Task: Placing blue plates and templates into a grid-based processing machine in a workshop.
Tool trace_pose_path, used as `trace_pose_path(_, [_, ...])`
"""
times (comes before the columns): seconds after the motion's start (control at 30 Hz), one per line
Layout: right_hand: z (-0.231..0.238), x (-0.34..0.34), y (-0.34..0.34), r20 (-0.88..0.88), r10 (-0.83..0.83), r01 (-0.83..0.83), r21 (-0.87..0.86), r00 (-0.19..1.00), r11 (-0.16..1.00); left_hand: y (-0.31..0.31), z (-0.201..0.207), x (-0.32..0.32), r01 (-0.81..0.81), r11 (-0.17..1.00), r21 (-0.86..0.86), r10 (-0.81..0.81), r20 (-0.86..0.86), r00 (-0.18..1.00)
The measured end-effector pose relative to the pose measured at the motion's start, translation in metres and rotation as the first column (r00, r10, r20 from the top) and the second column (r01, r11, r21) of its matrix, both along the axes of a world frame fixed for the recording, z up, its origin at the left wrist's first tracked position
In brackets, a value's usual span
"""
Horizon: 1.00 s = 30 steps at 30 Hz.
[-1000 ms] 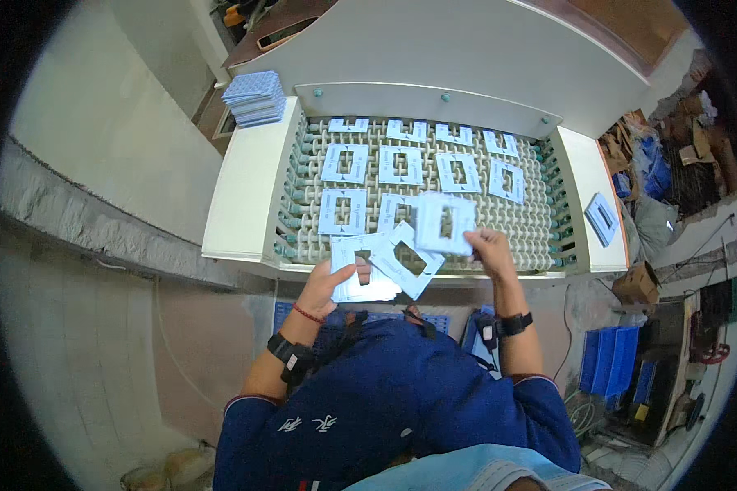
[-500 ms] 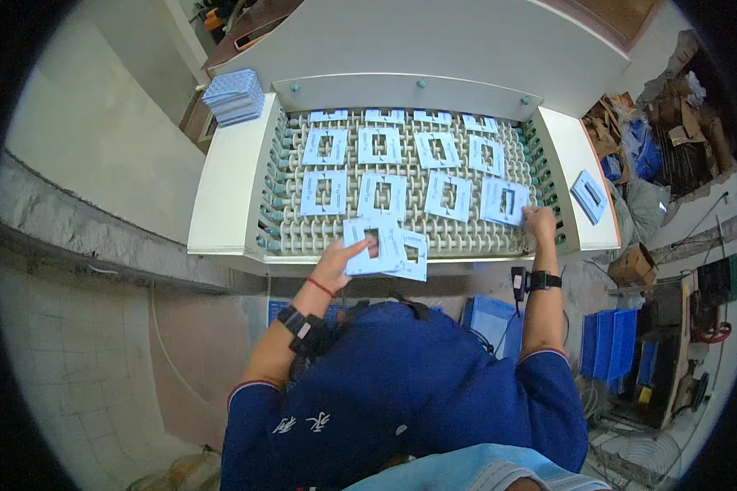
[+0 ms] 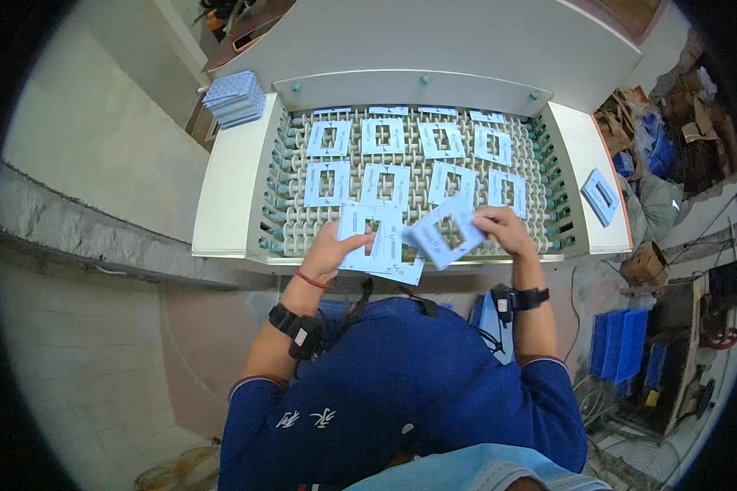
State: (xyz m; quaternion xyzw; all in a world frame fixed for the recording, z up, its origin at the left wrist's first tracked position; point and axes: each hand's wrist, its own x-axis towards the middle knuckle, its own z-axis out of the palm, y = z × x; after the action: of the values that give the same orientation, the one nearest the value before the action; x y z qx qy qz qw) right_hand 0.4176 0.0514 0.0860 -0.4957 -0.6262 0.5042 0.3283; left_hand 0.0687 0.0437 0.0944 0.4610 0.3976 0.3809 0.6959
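My left hand (image 3: pixel 336 252) grips a small fanned stack of light-blue square plates (image 3: pixel 389 237), each with a rectangular cut-out, over the near edge of the roller conveyor (image 3: pixel 299 227). Between the thumb and fingers of my right hand (image 3: pixel 506 231) is a single tilted light-blue plate (image 3: pixel 428 242), held just right of that stack. Beyond both hands, similar plates (image 3: pixel 342 184) lie flat in rows on the white rollers. The farthest row is partly hidden under the machine's front panel.
A pile of light-blue plates (image 3: pixel 236 100) stands on the left side ledge. One more plate (image 3: pixel 601 196) lies on the right ledge (image 3: pixel 577 155). The grey machine housing (image 3: pixel 426 41) rises behind the rollers. Blue bins (image 3: pixel 618 344) stand low at the right.
My right hand has left the near-right plate on the rollers and moved left and nearer, now holding a plate beside the stack. The rows of plates have shifted away from me.
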Motion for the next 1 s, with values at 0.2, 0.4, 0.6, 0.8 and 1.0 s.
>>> trace_pose_path(0.2, [-0.001, -0.088, 0.011, -0.102, 0.271, -0.281, -0.105, 0.957, 0.954, 0.000, 0.011, -0.026, 0.121, 0.993, -0.005, -0.119, 0.100, 0.988])
trace_pose_path(0.4, [-0.020, -0.093, 0.016, 0.099, 0.112, -0.100, -0.122, 0.989, 0.988, -0.023, -0.010, -0.068, -0.103, 0.968, -0.229, 0.153, 0.214, 0.965])
trace_pose_path(0.6, [-0.060, -0.116, 0.026, -0.140, -0.262, 0.227, -0.228, 0.955, 0.947, -0.062, -0.012, -0.128, -0.194, 0.946, -0.260, 0.304, 0.505, 0.808])
trace_pose_path(0.8, [-0.060, -0.226, 0.031, 0.028, -0.244, 0.245, -0.038, 0.969, 0.969, -0.071, -0.012, -0.139, -0.160, 0.954, -0.255, 0.268, 0.479, 0.836])
trace_pose_path(1.0, [-0.048, -0.209, 0.019, 0.155, -0.355, 0.366, -0.049, 0.922, 0.929, -0.070, -0.022, -0.144, -0.188, 0.950, -0.250, 0.264, 0.316, 0.911])
